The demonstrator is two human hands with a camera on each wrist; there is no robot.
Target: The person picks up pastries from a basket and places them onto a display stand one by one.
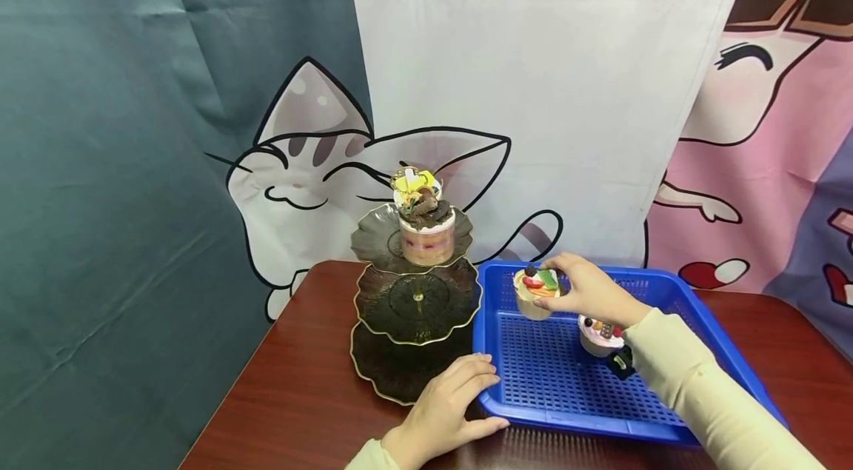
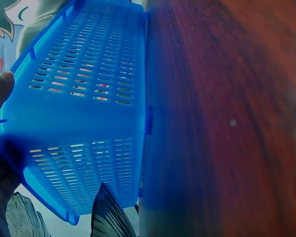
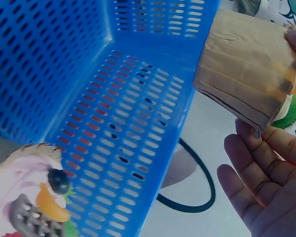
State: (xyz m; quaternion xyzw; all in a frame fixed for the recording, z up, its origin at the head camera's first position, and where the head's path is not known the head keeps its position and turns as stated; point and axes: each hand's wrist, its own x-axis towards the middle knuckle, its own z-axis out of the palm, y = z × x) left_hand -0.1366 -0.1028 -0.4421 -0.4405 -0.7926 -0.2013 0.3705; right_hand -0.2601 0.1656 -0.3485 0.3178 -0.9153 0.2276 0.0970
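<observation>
My right hand [image 1: 589, 289] pinches a small fruit-topped cupcake [image 1: 533, 300] between thumb and fingers, over the far left part of a blue plastic basket [image 1: 566, 422]. Red, green and orange pieces and a dark berry top it; its pale wrapper [image 3: 246, 64] shows in the right wrist view. Another cupcake [image 1: 597, 340], pink-creamed with a berry and a waffle-like piece, sits in the basket under my right forearm. My left hand [image 1: 446, 403] rests on the basket's near left corner, fingers along the left rim and thumb at the front rim [image 2: 19, 64].
Left of the basket stands a dark three-tier stand [image 1: 418, 314] with wavy gold edges. Its top tier bears a clear-cup layered dessert [image 1: 428, 242] with chocolate topping and a yellow-topped dessert [image 1: 413, 181] behind. The red-brown table [image 1: 293, 381] meets a cartoon-printed curtain [image 1: 546, 85].
</observation>
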